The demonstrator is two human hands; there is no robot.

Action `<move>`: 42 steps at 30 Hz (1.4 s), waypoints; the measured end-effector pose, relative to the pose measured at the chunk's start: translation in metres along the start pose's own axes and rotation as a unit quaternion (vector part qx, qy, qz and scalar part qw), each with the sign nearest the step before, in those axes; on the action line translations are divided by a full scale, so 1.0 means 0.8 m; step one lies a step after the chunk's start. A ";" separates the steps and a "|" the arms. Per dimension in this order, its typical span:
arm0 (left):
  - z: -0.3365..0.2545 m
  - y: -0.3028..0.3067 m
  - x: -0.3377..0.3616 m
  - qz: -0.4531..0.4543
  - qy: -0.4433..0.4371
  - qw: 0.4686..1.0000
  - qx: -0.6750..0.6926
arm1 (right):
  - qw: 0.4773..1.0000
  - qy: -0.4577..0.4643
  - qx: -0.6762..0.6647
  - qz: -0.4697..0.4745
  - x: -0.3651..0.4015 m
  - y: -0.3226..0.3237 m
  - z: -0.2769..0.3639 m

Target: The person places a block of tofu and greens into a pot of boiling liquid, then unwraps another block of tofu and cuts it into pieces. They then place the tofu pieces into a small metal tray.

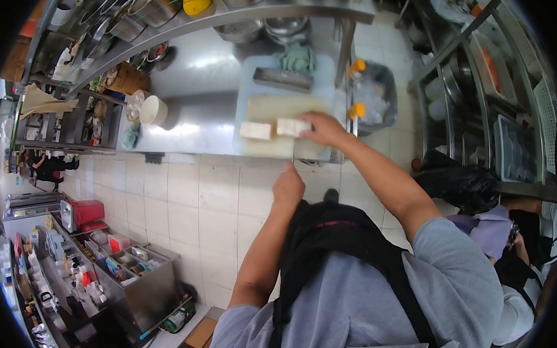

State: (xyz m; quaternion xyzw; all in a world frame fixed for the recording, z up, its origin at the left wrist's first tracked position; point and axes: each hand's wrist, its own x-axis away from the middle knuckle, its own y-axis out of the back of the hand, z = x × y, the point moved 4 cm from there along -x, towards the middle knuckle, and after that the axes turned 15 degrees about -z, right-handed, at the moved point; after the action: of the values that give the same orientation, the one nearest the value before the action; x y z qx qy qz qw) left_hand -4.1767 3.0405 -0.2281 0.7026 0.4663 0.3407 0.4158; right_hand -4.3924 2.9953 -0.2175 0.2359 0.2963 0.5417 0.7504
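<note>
On the white cutting board lie two white blocks that look like tofu, a left block and a right block. My right hand rests its fingers on the right end of the right block. At the counter's front edge, my left hand is closed around the handle of a knife. Its blade shows only as a thin line, pointing away from me over the board. A metal rectangular bar or mould and a green cloth lie farther back on the board.
A white tub stands left on the steel counter. Metal bowls sit at the back under a shelf. A lined bin is to the right of the counter. Another person is at the lower right, near a rack.
</note>
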 end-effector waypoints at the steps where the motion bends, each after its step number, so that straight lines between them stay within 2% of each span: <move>1: 0.004 0.000 -0.006 0.011 0.011 1.000 0.026 | 1.000 0.002 0.001 -0.004 -0.002 0.004 0.002; 3: 0.022 0.006 -0.015 0.015 -0.012 0.997 0.074 | 1.000 -0.028 0.001 0.010 0.000 0.006 0.004; 4: 0.028 0.009 -0.017 0.022 -0.033 0.992 0.121 | 1.000 -0.026 0.001 0.007 0.000 0.005 0.002; 6: 0.037 0.005 -0.016 0.022 -0.035 0.991 0.126 | 1.000 -0.009 0.000 -0.017 0.002 0.004 -0.003; 9: 0.032 0.004 -0.009 -0.007 -0.038 0.995 0.088 | 0.998 -0.050 -0.040 0.002 0.001 0.010 -0.004; 14: 0.010 0.023 0.004 -0.023 -0.021 1.000 0.000 | 0.997 -0.054 -0.061 -0.004 -0.001 0.002 -0.013; 18: 0.004 0.031 0.003 -0.032 -0.022 0.999 -0.002 | 0.993 -0.091 -0.061 0.037 -0.005 0.007 -0.002; 22: -0.005 0.070 0.002 -0.073 0.010 0.996 0.043 | 0.996 -0.073 -0.055 0.018 -0.009 -0.007 -0.013; 24: 0.000 0.075 0.002 -0.082 0.027 0.995 0.055 | 0.996 -0.013 -0.051 -0.066 -0.013 -0.010 -0.008; 30: -0.001 0.072 0.003 -0.043 0.014 0.999 0.013 | 0.999 -0.007 -0.026 -0.047 -0.025 -0.019 0.022; 42: -0.001 0.063 0.007 -0.035 0.001 0.999 -0.007 | 0.999 -0.004 -0.010 -0.047 -0.027 -0.031 0.015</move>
State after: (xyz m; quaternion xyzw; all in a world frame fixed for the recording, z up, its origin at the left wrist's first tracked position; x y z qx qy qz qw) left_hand -4.1566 3.0351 -0.1822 0.6828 0.4886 0.3298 0.4317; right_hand -4.3722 2.9669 -0.2216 0.2165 0.2988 0.5079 0.7784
